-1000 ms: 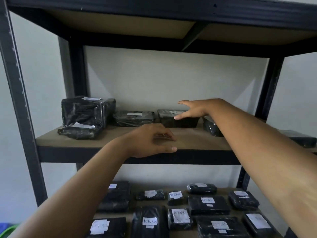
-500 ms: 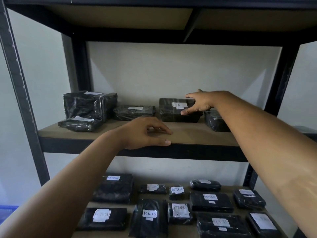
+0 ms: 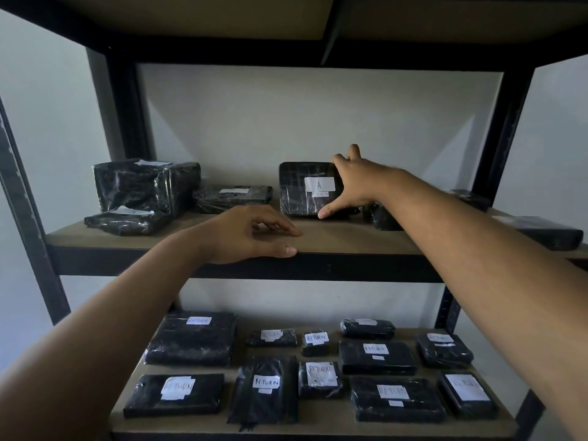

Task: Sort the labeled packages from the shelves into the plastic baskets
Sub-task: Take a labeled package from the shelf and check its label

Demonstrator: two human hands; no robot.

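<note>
Black-wrapped package [image 3: 305,189] labelled "A" stands tilted up on its edge at the back of the upper shelf [image 3: 350,240], pinched by the right hand [image 3: 353,183]: fingers over its top right corner, thumb under its lower edge. Left hand [image 3: 251,233], loosely curled and holding nothing, rests on the shelf's front lip. Bare board lies between them; "RETURN" packages [image 3: 377,356] crowd the lower shelf [image 3: 318,418].
</note>
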